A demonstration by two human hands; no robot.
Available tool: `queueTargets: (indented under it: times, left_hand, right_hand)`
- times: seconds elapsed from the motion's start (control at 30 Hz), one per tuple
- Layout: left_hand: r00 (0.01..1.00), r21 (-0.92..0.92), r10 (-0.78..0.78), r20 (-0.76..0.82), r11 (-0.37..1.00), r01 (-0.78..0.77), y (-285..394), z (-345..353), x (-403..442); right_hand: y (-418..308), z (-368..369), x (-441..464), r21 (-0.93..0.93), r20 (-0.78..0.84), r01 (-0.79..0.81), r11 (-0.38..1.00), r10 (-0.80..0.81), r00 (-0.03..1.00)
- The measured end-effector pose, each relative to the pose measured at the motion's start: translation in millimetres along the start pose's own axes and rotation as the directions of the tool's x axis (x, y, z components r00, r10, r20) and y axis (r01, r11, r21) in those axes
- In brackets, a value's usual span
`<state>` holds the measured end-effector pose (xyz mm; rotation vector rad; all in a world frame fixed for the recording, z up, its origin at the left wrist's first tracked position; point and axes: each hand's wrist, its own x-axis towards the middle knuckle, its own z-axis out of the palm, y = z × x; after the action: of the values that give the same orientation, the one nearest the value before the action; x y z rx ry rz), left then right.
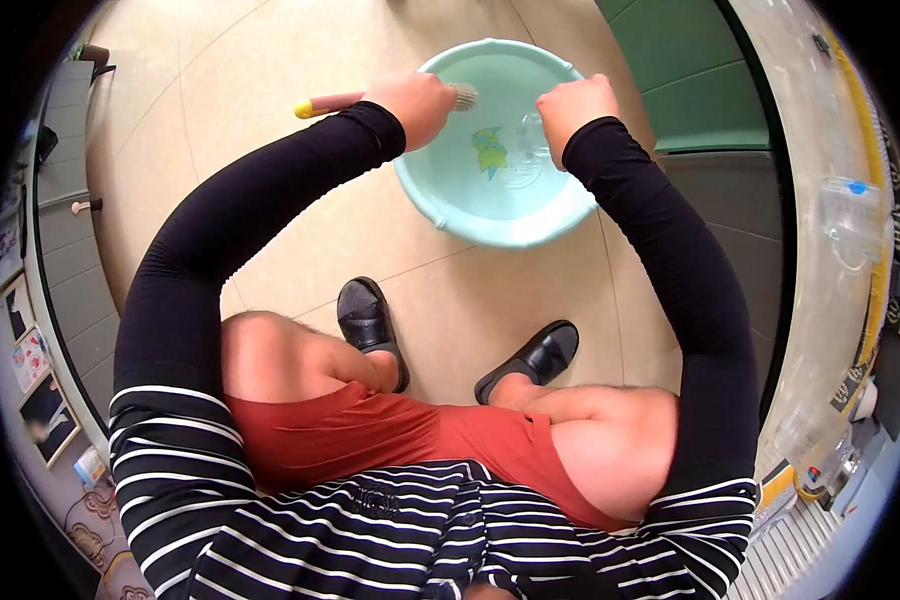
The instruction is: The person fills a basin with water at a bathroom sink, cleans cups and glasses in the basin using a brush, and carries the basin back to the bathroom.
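Note:
A pale turquoise plastic basin (505, 235) stands on the floor in front of my feet. A yellow-green cartoon figure (488, 150) marks its bottom, and clear, ripple-like shapes show beside it. My left hand (415, 105) is closed around a brush at the basin's left rim. The brush handle (335, 104) is pinkish with a yellow end pointing left. Its pale bristles (465, 97) stick out over the basin. Above the right rim, my right hand (578, 112) is closed in a fist. Something transparent may be under its fingers, but I cannot make it out.
Tiled floor (270, 200) lies around the basin. Black slippers (365, 315) are on my feet below it. Green and grey cabinet fronts (705, 100) rise at the right, beside a counter holding a clear plastic jug (850, 215). Grey drawers (65, 220) line the left.

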<state>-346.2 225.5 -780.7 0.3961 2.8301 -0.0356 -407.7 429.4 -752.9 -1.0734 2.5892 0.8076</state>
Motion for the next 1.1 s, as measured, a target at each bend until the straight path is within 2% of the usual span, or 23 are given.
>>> queueTargets:
  times: [0.1, 0.2, 0.27, 0.33, 0.4, 0.43, 0.47, 0.53, 0.57, 0.67, 0.73, 0.8, 0.87, 0.9, 1.0, 1.07, 1.1]
  left_hand:
    - [1.0, 0.008, -0.012, -0.013, 1.0, 0.013, 2.0, 0.8, -2.1]
    - [1.0, 0.026, -0.006, -0.014, 1.0, 0.006, 2.1, 1.6, -2.1]
    - [1.0, 0.011, -0.004, -0.009, 1.0, 0.004, 1.6, 3.3, -2.4]
    - [1.0, -0.001, -0.004, 0.0, 1.0, 0.004, 1.3, 2.4, -2.2]
    - [1.0, -0.013, -0.005, 0.008, 1.0, 0.006, 3.4, 1.6, -4.6]
    - [1.0, -0.044, -0.008, -0.002, 0.999, 0.008, 4.6, 2.4, -6.0]
    - [0.999, -0.124, -0.037, 0.005, 0.992, 0.037, 5.2, 1.0, -8.6]
    - [0.999, -0.122, -0.036, 0.007, 0.992, 0.036, 4.8, 4.0, -8.7]
    - [0.999, -0.124, -0.027, 0.029, 0.992, 0.03, 5.4, 1.2, -8.5]
    - [0.998, -0.122, -0.035, 0.052, 0.992, 0.042, 2.6, 1.8, -5.6]
    - [0.998, -0.075, -0.031, 0.059, 0.997, 0.035, 1.7, 3.4, -2.3]
    - [0.998, -0.033, -0.038, 0.053, 0.999, 0.04, 5.4, -4.0, -2.6]
    - [0.999, -0.03, -0.015, 0.042, 0.999, 0.017, 7.3, -5.5, -2.2]
    - [0.999, -0.044, -0.013, 0.047, 0.999, 0.015, 7.9, -1.6, -1.6]
    - [0.999, -0.052, -0.01, 0.043, 0.999, 0.012, 11.8, -5.9, 1.7]
    - [0.999, -0.057, -0.006, 0.045, 0.998, 0.009, 12.5, -5.2, 1.7]
    - [0.999, -0.055, -0.005, 0.051, 0.998, 0.008, 12.1, -4.3, 1.8]
  right_hand:
    - [2.9, -2.7, 0.8, 0.057, 0.06, 0.034, 0.998, -0.038, 0.997]
    - [15.1, -8.9, -1.1, 0.366, 0.058, 0.173, 0.914, -0.208, 0.977]
    - [22.2, -9.9, 0.5, 0.627, -0.015, 0.237, 0.742, -0.292, 0.956]
    - [31.6, -9.3, 4.8, 0.82, -0.072, 0.251, 0.514, -0.343, 0.937]
    - [40.3, -6.0, 9.4, 0.94, -0.104, 0.214, 0.266, -0.373, 0.922]
    - [44.6, -5.4, 11.0, 0.946, -0.177, 0.26, 0.191, -0.368, 0.913]
    - [49.0, -6.0, 10.8, 0.962, -0.22, 0.261, 0.086, -0.327, 0.919]
    - [63.0, -15.3, 0.4, 0.951, -0.307, 0.287, -0.117, -0.222, 0.925]
    - [73.3, -30.1, -9.9, 0.95, -0.287, 0.254, -0.182, -0.191, 0.939]
    - [115.4, -45.6, -25.8, 0.882, -0.314, 0.334, -0.332, 0.114, 0.943]
    - [151.3, -84.8, -51.0, 0.857, -0.313, 0.4, -0.325, 0.289, 0.905]
    - [205.4, -109.6, -64.1, 0.875, -0.375, 0.453, -0.171, 0.353, 0.857]
    - [244.4, -116.1, -65.5, 0.872, -0.333, 0.482, -0.081, 0.623, 0.708]
    - [261.0, -115.5, -63.2, 0.893, -0.279, 0.447, -0.052, 0.714, 0.642]
    - [305.8, -82.0, -41.8, 0.958, -0.116, 0.285, -0.042, 0.849, 0.515]
    - [309.7, -62.7, -33.3, 0.953, -0.028, 0.277, -0.118, 0.88, 0.473]
    - [305.3, -57.9, -30.0, 0.938, -0.004, 0.319, -0.136, 0.916, 0.402]
